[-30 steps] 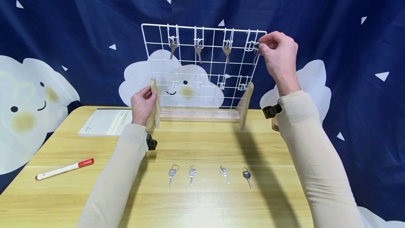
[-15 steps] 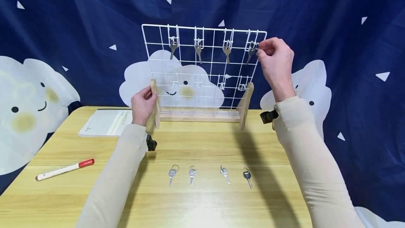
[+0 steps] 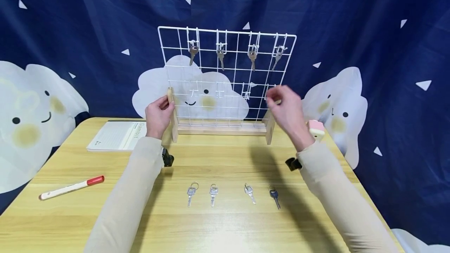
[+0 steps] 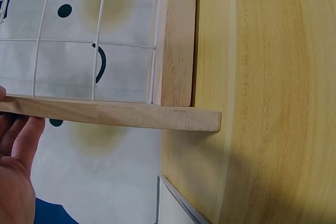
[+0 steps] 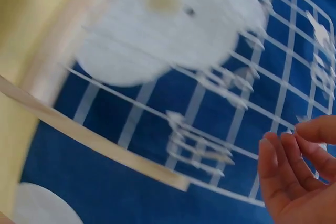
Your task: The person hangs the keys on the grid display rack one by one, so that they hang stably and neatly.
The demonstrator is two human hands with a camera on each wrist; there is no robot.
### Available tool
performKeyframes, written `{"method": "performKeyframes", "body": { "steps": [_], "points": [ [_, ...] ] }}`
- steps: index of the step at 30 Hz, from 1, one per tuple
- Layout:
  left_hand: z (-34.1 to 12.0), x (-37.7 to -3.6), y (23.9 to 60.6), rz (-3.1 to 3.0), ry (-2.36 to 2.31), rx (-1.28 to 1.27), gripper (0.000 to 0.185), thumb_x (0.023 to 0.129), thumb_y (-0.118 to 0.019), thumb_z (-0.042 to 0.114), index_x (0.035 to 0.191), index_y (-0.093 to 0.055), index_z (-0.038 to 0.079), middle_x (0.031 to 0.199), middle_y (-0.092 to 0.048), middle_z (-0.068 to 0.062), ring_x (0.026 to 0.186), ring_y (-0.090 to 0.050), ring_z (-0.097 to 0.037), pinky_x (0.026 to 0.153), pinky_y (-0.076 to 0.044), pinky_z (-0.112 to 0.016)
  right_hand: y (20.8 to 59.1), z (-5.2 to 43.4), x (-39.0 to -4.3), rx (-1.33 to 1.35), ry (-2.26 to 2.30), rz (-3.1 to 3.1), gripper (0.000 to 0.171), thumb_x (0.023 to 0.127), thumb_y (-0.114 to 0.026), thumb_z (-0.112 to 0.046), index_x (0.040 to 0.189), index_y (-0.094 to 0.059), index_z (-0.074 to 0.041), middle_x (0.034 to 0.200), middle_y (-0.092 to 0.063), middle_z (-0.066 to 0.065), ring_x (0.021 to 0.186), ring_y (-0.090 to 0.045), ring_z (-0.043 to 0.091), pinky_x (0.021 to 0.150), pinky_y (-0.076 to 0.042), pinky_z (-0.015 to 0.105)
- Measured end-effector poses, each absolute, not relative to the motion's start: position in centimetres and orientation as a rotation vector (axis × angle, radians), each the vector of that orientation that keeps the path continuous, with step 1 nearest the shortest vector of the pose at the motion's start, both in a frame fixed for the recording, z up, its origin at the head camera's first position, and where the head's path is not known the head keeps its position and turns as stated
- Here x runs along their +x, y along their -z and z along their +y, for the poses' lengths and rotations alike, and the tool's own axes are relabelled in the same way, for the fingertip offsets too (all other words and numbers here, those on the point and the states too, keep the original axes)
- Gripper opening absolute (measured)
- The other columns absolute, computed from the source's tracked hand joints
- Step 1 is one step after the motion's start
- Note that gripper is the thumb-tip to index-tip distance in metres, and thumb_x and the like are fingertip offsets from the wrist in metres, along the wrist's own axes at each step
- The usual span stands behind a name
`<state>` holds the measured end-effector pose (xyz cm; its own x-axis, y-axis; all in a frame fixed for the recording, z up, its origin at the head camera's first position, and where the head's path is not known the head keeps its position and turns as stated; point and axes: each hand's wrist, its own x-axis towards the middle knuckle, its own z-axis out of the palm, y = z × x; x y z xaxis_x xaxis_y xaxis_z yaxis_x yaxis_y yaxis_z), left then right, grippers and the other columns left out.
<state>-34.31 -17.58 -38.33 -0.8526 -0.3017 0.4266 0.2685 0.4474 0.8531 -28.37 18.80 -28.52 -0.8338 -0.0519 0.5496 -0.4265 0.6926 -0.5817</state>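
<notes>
In the head view, both forearms reach forward over the table [image 3: 221,159]; the left hand [image 3: 159,117] pinches the left wooden post [image 3: 174,130] of the wire rack [image 3: 237,32], while the right hand [image 3: 287,109] hovers by the right post, fingers loosely curled, holding nothing visible. Four keys [image 3: 252,54] hang along the rack's upper hooks; four more keys [image 3: 249,191] lie between the forearms. In the left wrist view, thumb and fingers sit on opposite faces of the post. The blurred right wrist view shows slightly bent, unladen fingers near the wires.
</notes>
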Motion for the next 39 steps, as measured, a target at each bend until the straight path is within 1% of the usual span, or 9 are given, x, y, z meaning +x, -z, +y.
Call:
{"method": "performKeyframes", "body": {
  "steps": [3,8,13,19,23,27,32,36,39],
  "points": [
    [-17.5,-34.4,38.3,-2.175,1.415,0.021,0.036,0.094,-0.064,0.009,0.127,-0.063,-0.003,0.120,-0.064,-0.020,0.111,-0.064,-0.025,0.091,-0.053,-0.024,30.6,18.5,-27.6,0.469,-0.973,-2.525,0.013,0.091,-0.062,-0.002,0.103,-0.068,0.000,0.097,-0.064,0.010,0.087,-0.062,0.023,0.077,-0.056,0.035],
    [-17.5,-34.4,38.3,-2.185,1.427,0.022,0.036,0.094,-0.063,0.010,0.128,-0.063,-0.002,0.121,-0.065,-0.019,0.111,-0.064,-0.023,0.091,-0.053,-0.024,33.1,17.9,-26.7,0.714,-0.944,-2.695,0.012,0.092,-0.062,-0.001,0.102,-0.069,-0.001,0.099,-0.065,0.009,0.090,-0.064,0.023,0.077,-0.058,0.037],
    [-17.5,-34.6,38.2,-2.183,1.417,0.018,0.036,0.094,-0.063,0.009,0.128,-0.063,-0.003,0.120,-0.065,-0.019,0.111,-0.064,-0.024,0.091,-0.053,-0.024,35.0,17.0,-26.1,0.882,-0.951,-2.781,0.011,0.090,-0.065,-0.001,0.100,-0.070,-0.002,0.099,-0.066,0.007,0.091,-0.064,0.020,0.080,-0.057,0.037],
    [-17.4,-34.5,38.3,-2.168,1.423,0.011,0.035,0.093,-0.063,0.008,0.127,-0.063,-0.003,0.119,-0.065,-0.020,0.110,-0.064,-0.024,0.091,-0.053,-0.024,37.1,15.5,-25.3,0.976,-0.978,-2.852,0.013,0.091,-0.064,0.000,0.102,-0.069,-0.005,0.098,-0.068,0.006,0.091,-0.064,0.017,0.081,-0.056,0.033],
    [-17.3,-34.6,38.5,-2.160,1.449,-0.004,0.036,0.093,-0.063,0.008,0.127,-0.063,-0.003,0.120,-0.064,-0.020,0.111,-0.063,-0.025,0.091,-0.053,-0.023,38.3,15.0,-24.5,1.037,-1.036,-2.871,0.015,0.091,-0.063,0.001,0.103,-0.069,-0.004,0.098,-0.067,0.005,0.091,-0.064,0.016,0.082,-0.056,0.034],
    [-17.3,-34.5,38.3,-2.149,1.445,-0.011,0.036,0.093,-0.063,0.008,0.127,-0.063,-0.004,0.120,-0.064,-0.020,0.111,-0.063,-0.025,0.091,-0.053,-0.023,38.9,14.5,-24.1,1.060,-1.064,-2.889,0.016,0.090,-0.064,0.001,0.105,-0.068,-0.001,0.101,-0.067,0.009,0.093,-0.064,0.018,0.083,-0.056,0.037],
    [-17.4,-34.4,38.3,-2.151,1.432,0.000,0.034,0.093,-0.063,0.007,0.125,-0.064,-0.004,0.119,-0.065,-0.020,0.110,-0.064,-0.025,0.090,-0.053,-0.023,39.6,13.8,-23.7,1.107,-1.097,-2.897,0.018,0.088,-0.065,0.003,0.106,-0.067,0.001,0.102,-0.067,0.012,0.092,-0.064,0.019,0.082,-0.057,0.042],
    [-17.5,-34.3,38.3,-2.158,1.427,0.008,0.034,0.093,-0.063,0.007,0.126,-0.064,-0.004,0.119,-0.065,-0.020,0.110,-0.064,-0.025,0.090,-0.053,-0.024,40.1,12.7,-23.1,1.163,-1.110,-2.896,0.020,0.087,-0.065,0.004,0.107,-0.066,0.003,0.103,-0.067,0.013,0.092,-0.065,0.023,0.083,-0.056,0.042],
    [-17.5,-34.3,38.2,-2.162,1.428,0.019,0.034,0.094,-0.063,0.008,0.127,-0.064,-0.003,0.121,-0.065,-0.019,0.111,-0.064,-0.024,0.091,-0.053,-0.024,40.4,11.7,-22.6,1.191,-1.095,-2.908,0.021,0.088,-0.065,0.003,0.109,-0.066,0.001,0.104,-0.067,0.012,0.094,-0.065,0.024,0.084,-0.056,0.039]
  ]
}}
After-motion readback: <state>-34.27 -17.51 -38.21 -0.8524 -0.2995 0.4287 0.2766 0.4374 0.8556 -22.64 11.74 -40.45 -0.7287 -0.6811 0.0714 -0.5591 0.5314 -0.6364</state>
